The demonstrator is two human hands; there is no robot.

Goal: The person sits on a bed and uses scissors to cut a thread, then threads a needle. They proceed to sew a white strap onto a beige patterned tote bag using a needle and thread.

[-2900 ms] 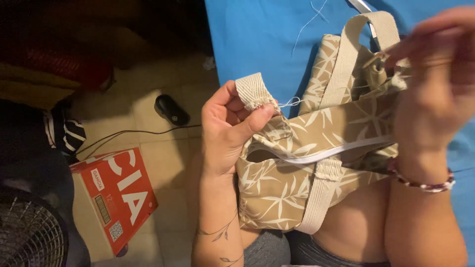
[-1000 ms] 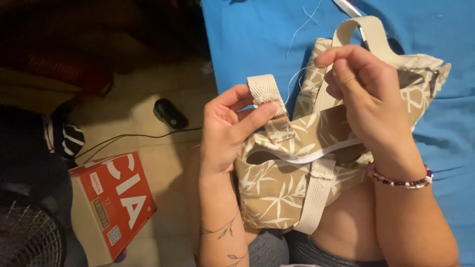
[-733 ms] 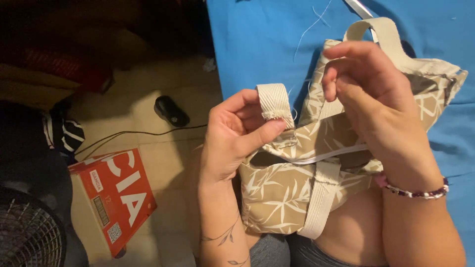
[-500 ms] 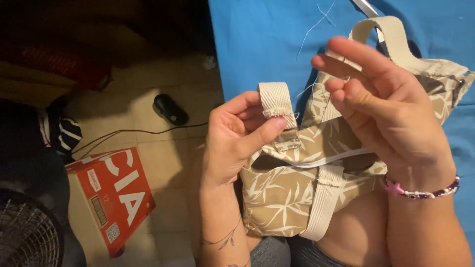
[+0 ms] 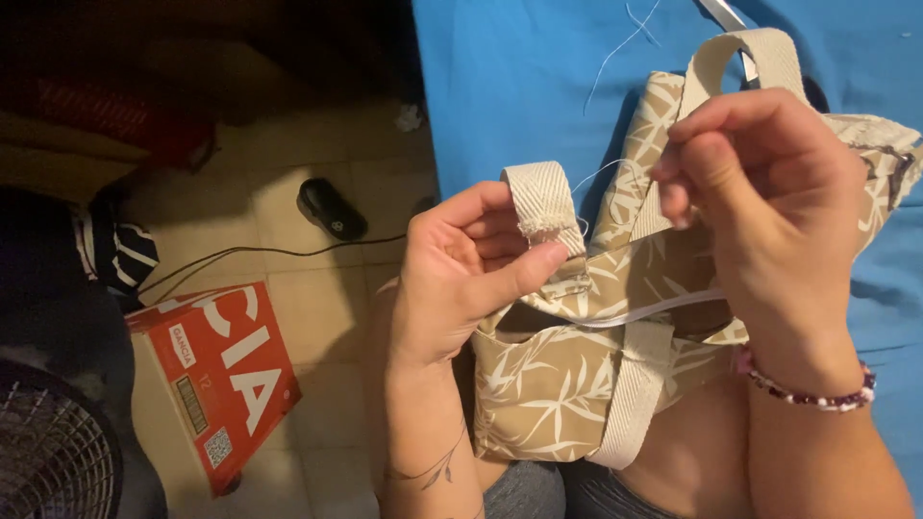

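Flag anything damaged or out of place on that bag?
One cream strap end is loose and frayed, pinched by the left hand against the tan leaf-print bag. A white thread runs to the right hand.

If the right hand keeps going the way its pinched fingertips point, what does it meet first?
The right hand points left; first in line looks like the cream strap end pinched by the left hand, with white thread between. Depth is uncertain.

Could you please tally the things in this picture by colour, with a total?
Beige: 1, leaf-print bag, pinched at its strap by the left hand
Blue: 1, cloth
Red: 1, box
Black: 1, small device
White: 1, thread near the right hand
Total: 5
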